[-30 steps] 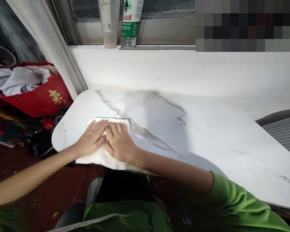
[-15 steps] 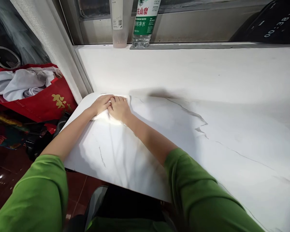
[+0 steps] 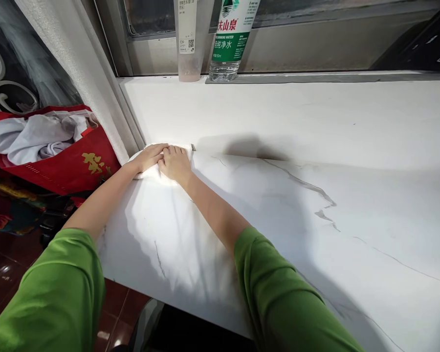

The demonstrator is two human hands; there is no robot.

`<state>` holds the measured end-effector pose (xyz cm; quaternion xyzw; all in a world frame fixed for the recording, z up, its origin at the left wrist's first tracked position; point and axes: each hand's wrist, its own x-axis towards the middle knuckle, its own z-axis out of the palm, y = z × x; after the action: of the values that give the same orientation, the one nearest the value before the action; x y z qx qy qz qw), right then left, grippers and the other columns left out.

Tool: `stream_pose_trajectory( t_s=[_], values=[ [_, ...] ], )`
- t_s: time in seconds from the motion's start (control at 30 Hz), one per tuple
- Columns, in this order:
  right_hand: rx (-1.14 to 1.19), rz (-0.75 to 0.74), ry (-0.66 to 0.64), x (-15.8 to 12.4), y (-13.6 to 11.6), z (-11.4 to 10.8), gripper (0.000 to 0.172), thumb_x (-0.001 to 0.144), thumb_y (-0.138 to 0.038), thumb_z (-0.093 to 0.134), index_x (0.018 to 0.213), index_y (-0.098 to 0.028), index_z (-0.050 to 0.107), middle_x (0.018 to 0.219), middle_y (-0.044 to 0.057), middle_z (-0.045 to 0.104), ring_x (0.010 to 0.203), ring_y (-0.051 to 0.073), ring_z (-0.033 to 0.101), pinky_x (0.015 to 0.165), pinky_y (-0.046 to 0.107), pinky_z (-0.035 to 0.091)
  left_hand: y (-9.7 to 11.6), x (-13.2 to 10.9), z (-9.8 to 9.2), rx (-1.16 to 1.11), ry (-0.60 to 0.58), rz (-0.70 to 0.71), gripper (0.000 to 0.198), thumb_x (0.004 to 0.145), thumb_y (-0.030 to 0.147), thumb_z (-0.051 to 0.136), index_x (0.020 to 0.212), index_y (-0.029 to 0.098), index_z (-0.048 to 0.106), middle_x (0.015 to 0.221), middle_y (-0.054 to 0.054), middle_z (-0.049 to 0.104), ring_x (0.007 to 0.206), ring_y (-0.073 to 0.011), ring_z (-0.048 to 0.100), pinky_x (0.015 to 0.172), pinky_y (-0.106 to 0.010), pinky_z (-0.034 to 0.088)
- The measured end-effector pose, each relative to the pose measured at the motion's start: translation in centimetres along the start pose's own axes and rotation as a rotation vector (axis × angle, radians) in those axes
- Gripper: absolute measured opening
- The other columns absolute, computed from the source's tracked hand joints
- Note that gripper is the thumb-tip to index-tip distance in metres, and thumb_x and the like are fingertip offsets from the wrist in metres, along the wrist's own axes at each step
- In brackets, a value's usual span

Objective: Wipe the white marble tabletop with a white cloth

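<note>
A white cloth (image 3: 152, 172) lies at the far left corner of the white marbled table (image 3: 278, 205), beside the wall. My left hand (image 3: 149, 157) presses on it, fingers closed together. Right alongside, my right hand (image 3: 175, 164) bears down on the same cloth with bent fingers, and the two hands touch. Most of the cloth is hidden under them; its edges show beyond the fingertips and below the palms.
On the window ledge stand a water bottle (image 3: 229, 46) with a green label and a translucent cup (image 3: 189, 66). A red bag (image 3: 77, 164) with white fabric inside sits left of the table, by a pale curtain (image 3: 77, 54). A dark screen (image 3: 421, 49) shows at upper right.
Both hands have shifted slightly left and toward the wall with the cloth, nearer the corner. My view has tilted a little, so the bottle and ledge sit lower and further right.
</note>
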<state>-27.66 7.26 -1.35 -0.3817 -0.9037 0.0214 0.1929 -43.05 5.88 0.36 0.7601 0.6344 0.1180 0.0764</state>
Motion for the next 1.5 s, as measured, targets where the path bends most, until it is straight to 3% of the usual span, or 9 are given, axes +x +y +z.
stream_pose_trajectory(
  t_s=[0.23, 0.57, 0.7, 0.8, 0.9, 1.07, 1.23, 1.37, 1.5],
  values=[
    [0.048, -0.08, -0.029, -4.6, -3.9, -1.4, 0.049, 0.098, -0.027, 0.038, 0.134, 0.001, 0.054, 0.139, 0.026, 0.054, 0.127, 0.036, 0.046, 0.109, 0.047, 0.031, 2.3, -7.0, -0.7, 0.007, -0.005, -0.041, 0.057, 0.096, 0.035, 0.03, 0.149, 0.016, 0.042, 0.158, -0.008, 0.043, 0.146, -0.0223, 0.037, 0.124, -0.041, 0.023],
    [0.102, -0.25, -0.166, -15.8, -11.1, -5.6, 0.062, 0.097, -0.034, 0.04, 0.143, 0.009, 0.043, 0.15, 0.033, 0.042, 0.139, 0.042, 0.04, 0.116, 0.056, 0.026, 8.2, -22.6, -0.7, 0.025, 0.014, -0.084, 0.058, 0.1, 0.039, 0.022, 0.151, 0.016, 0.038, 0.159, -0.009, 0.041, 0.149, -0.0224, 0.033, 0.126, -0.047, 0.017],
    [0.136, -0.247, -0.289, -16.8, -12.3, -6.8, 0.065, 0.096, -0.032, 0.041, 0.145, 0.01, 0.04, 0.153, 0.034, 0.036, 0.144, 0.043, 0.036, 0.118, 0.058, 0.024, 9.2, -24.6, -0.6, 0.033, 0.007, -0.1, 0.057, 0.1, 0.036, 0.022, 0.151, 0.018, 0.038, 0.16, -0.007, 0.04, 0.148, -0.0217, 0.034, 0.126, -0.046, 0.018],
    [0.135, -0.202, -0.304, -15.4, -12.3, -6.4, 0.064, 0.095, -0.03, 0.042, 0.145, 0.01, 0.04, 0.155, 0.034, 0.035, 0.144, 0.043, 0.034, 0.118, 0.058, 0.024, 8.1, -23.3, -0.3, 0.027, 0.042, -0.119, 0.057, 0.098, 0.035, 0.024, 0.15, 0.019, 0.04, 0.158, -0.007, 0.043, 0.146, -0.0225, 0.037, 0.125, -0.047, 0.022],
    [0.14, -0.19, -0.178, -12.3, -11.0, -4.7, 0.054, 0.094, -0.027, 0.042, 0.138, 0.004, 0.049, 0.151, 0.031, 0.043, 0.14, 0.04, 0.04, 0.116, 0.056, 0.026, 6.2, -20.0, -0.2, 0.023, 0.096, -0.151, 0.057, 0.097, 0.035, 0.024, 0.147, 0.017, 0.043, 0.155, -0.009, 0.047, 0.144, -0.0233, 0.04, 0.123, -0.046, 0.025],
    [0.117, -0.135, -0.082, -5.6, -6.1, -2.1, 0.043, 0.094, -0.023, 0.04, 0.129, -0.002, 0.056, 0.139, 0.024, 0.057, 0.128, 0.036, 0.049, 0.11, 0.05, 0.033, 3.6, -10.8, -0.1, 0.015, 0.127, -0.14, 0.056, 0.095, 0.031, 0.027, 0.141, 0.01, 0.05, 0.148, -0.013, 0.054, 0.138, -0.0242, 0.047, 0.12, -0.041, 0.031],
    [0.089, -0.035, -0.052, -2.1, -0.7, -1.3, 0.044, 0.095, -0.018, 0.034, 0.131, -0.003, 0.055, 0.139, 0.023, 0.057, 0.129, 0.033, 0.049, 0.111, 0.048, 0.032, 3.7, -2.9, 0.8, -0.035, 0.138, -0.111, 0.051, 0.094, 0.026, 0.032, 0.137, 0.015, 0.055, 0.145, -0.009, 0.057, 0.136, -0.0231, 0.05, 0.119, -0.038, 0.032],
    [0.09, 0.077, -0.031, -2.3, 0.9, -1.1, 0.048, 0.097, -0.021, 0.029, 0.138, -0.009, 0.051, 0.149, 0.019, 0.05, 0.138, 0.032, 0.042, 0.116, 0.058, 0.024, 4.6, -1.2, 1.3, -0.088, 0.133, -0.091, 0.048, 0.096, 0.029, 0.032, 0.136, 0.021, 0.058, 0.145, -0.005, 0.058, 0.136, -0.0232, 0.049, 0.118, -0.038, 0.033],
    [0.104, 0.101, -0.063, -4.0, 0.7, -1.4, 0.051, 0.096, -0.022, 0.028, 0.14, -0.01, 0.049, 0.153, 0.017, 0.046, 0.142, 0.031, 0.037, 0.118, 0.06, 0.019, 5.9, -2.5, 1.6, -0.088, 0.114, -0.098, 0.049, 0.097, 0.029, 0.031, 0.139, 0.021, 0.055, 0.15, -0.005, 0.053, 0.14, -0.0231, 0.046, 0.12, -0.038, 0.03]
  ],
)
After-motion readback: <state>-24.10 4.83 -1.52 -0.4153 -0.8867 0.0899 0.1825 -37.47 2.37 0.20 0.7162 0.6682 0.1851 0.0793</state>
